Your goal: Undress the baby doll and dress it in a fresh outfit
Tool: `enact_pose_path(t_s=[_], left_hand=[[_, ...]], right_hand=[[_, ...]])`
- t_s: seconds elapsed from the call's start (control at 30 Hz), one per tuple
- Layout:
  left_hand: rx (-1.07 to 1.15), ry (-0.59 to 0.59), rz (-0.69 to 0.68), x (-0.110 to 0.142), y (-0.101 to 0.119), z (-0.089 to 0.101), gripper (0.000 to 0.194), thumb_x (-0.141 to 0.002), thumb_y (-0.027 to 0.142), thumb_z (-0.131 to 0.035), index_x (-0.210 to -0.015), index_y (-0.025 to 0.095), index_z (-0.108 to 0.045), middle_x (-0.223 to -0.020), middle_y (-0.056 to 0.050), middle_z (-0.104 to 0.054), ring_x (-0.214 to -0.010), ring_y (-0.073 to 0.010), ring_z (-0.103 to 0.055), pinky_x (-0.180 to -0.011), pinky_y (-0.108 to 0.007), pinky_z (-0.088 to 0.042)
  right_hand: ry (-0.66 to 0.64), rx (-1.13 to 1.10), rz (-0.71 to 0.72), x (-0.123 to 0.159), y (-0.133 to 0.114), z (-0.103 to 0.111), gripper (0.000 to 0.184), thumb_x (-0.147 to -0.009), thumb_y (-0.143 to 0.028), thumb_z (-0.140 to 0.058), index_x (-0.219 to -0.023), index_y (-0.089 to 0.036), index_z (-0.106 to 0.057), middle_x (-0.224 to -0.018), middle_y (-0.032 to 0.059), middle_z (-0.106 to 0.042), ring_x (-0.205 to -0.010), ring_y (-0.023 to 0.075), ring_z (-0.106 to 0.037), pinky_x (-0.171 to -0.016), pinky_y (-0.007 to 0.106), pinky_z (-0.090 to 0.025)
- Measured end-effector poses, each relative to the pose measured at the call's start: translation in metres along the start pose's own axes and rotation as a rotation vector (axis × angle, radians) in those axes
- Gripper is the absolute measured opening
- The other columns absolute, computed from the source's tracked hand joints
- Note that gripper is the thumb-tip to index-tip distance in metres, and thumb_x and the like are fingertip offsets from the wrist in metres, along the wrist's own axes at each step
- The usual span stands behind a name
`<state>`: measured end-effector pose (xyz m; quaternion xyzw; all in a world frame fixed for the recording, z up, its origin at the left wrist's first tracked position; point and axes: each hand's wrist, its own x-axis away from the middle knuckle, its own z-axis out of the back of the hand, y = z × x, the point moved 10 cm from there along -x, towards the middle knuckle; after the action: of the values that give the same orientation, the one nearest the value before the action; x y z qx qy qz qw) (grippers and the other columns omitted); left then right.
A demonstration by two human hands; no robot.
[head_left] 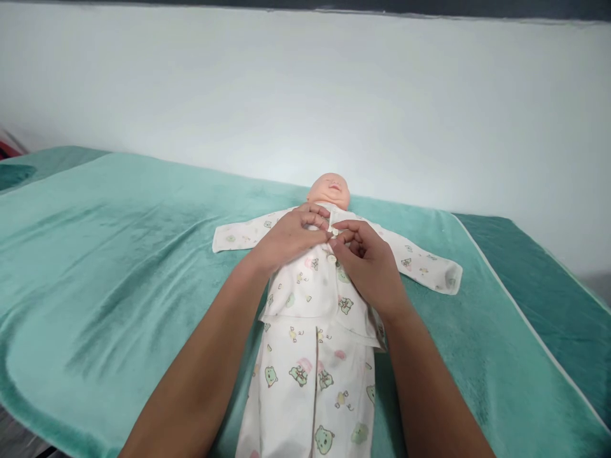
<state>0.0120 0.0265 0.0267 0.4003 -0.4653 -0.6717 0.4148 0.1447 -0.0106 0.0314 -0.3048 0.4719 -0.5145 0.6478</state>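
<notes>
A baby doll lies on its back on a teal blanket, dressed in a white shirt and trousers printed with small bears. Its sleeves are spread out to both sides. My left hand and my right hand meet at the top of the doll's chest, just below the neck. Both hands have their fingers pinched on the front edges of the shirt, around a small button.
The blanket covers a wide surface that runs against a white wall. A darker teal strip with a white border lies at the right. Something red shows at the far left edge.
</notes>
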Motion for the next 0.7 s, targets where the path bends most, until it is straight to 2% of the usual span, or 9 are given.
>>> enact_pose_path(t_s=[0.1, 0.17, 0.23, 0.3, 0.43, 0.6, 0.7], left_hand=[[-0.048, 0.037, -0.056, 0.001, 0.003, 0.003, 0.005, -0.079, 0.023, -0.063, -0.083, 0.022, -0.066, -0.130, -0.003, -0.059, -0.122, -0.0208, -0.057, -0.103, -0.037, -0.045], [-0.050, 0.061, -0.103, 0.001, 0.005, 0.006, 0.020, -0.080, 0.022, -0.064, -0.099, 0.025, -0.066, -0.129, -0.003, -0.061, -0.124, -0.0199, -0.056, -0.107, -0.037, -0.043], [-0.064, 0.046, -0.148, 0.001, 0.009, 0.004, 0.026, -0.081, 0.022, -0.064, -0.107, 0.027, -0.067, -0.129, -0.003, -0.061, -0.128, -0.0198, -0.053, -0.110, -0.037, -0.041], [-0.092, 0.015, -0.165, 0.001, 0.010, 0.002, 0.020, -0.083, 0.024, -0.062, -0.101, 0.028, -0.071, -0.132, -0.003, -0.059, -0.132, -0.0201, -0.051, -0.112, -0.036, -0.039], [-0.076, 0.015, -0.115, 0.001, 0.007, 0.004, 0.015, -0.086, 0.025, -0.060, -0.093, 0.027, -0.074, -0.136, -0.002, -0.058, -0.131, -0.0209, -0.053, -0.113, -0.038, -0.039], [-0.051, 0.007, -0.116, 0.004, 0.010, 0.007, 0.010, -0.086, 0.026, -0.062, -0.084, 0.024, -0.072, -0.132, -0.002, -0.062, -0.124, -0.0205, -0.056, -0.109, -0.039, -0.041], [-0.046, -0.031, -0.119, 0.007, 0.013, 0.005, 0.013, -0.087, 0.030, -0.063, -0.081, 0.023, -0.071, -0.128, -0.003, -0.062, -0.118, -0.0207, -0.059, -0.103, -0.038, -0.046]], right_hand=[[0.013, -0.073, -0.006, -0.002, 0.007, 0.002, 0.020, -0.088, -0.029, -0.060, -0.106, -0.022, -0.066, -0.074, -0.0049, -0.056, -0.062, 0.0106, -0.046, -0.063, 0.026, -0.041], [0.021, -0.120, -0.006, -0.003, 0.010, 0.003, 0.019, -0.088, -0.028, -0.058, -0.104, -0.022, -0.065, -0.075, -0.0040, -0.057, -0.066, 0.0116, -0.049, -0.067, 0.027, -0.042], [0.026, -0.130, -0.010, -0.003, 0.010, 0.004, 0.014, -0.088, -0.028, -0.058, -0.098, -0.022, -0.064, -0.077, -0.0030, -0.060, -0.068, 0.0119, -0.051, -0.067, 0.027, -0.042], [0.013, -0.070, -0.026, -0.001, 0.006, 0.004, 0.011, -0.088, -0.032, -0.059, -0.088, -0.022, -0.063, -0.072, -0.0035, -0.056, -0.064, 0.0116, -0.047, -0.062, 0.026, -0.039], [-0.081, 0.154, -0.051, 0.004, -0.006, 0.003, 0.023, -0.087, -0.038, -0.064, -0.074, -0.022, -0.055, -0.062, -0.0050, -0.050, -0.058, 0.0115, -0.042, -0.055, 0.027, -0.034], [-0.266, 0.294, -0.063, 0.014, -0.010, 0.003, 0.013, -0.086, -0.033, -0.063, -0.080, -0.024, -0.054, -0.073, -0.0040, -0.057, -0.065, 0.0128, -0.048, -0.059, 0.027, -0.039], [-0.320, 0.335, -0.074, 0.019, -0.010, 0.002, 0.013, -0.085, -0.033, -0.062, -0.084, -0.025, -0.052, -0.076, -0.0035, -0.055, -0.067, 0.0137, -0.048, -0.057, 0.026, -0.039]])
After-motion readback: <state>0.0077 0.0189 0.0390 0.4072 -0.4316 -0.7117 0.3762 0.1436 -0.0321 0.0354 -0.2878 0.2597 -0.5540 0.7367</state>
